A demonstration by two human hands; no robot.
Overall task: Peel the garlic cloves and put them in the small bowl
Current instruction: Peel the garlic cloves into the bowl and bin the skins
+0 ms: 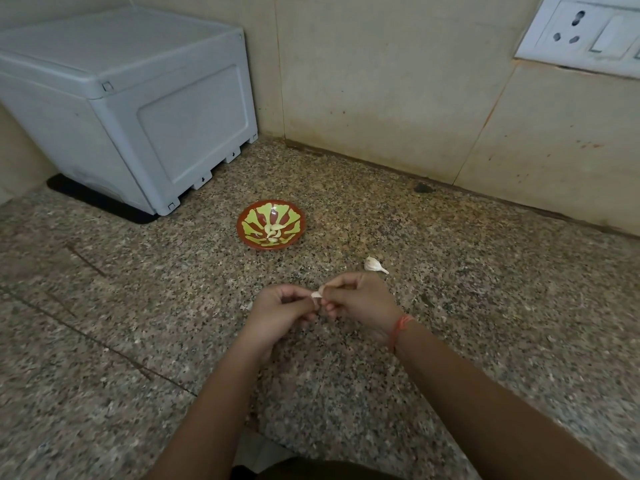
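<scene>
Speckled granite forms the desk [485, 306], which runs back to a beige tiled wall [381, 81] with a white socket plate [585, 32] at the upper right. At the back left, a grey plastic box [138, 98] stands on a black mat [90, 199]. Near the middle of the desk sits the small bowl [298, 220], red-brown with a green pattern, holding several peeled cloves [273, 232]. One unpeeled clove [374, 264] lies on the granite, just beyond the right hand [360, 303]. Both hands meet in front of the bowl. The grip of each is tight, with curled fingers pinching the same garlic clove [317, 295] between the left hand [280, 310] and the right. An orange thread [401, 327] circles the right wrist.
</scene>
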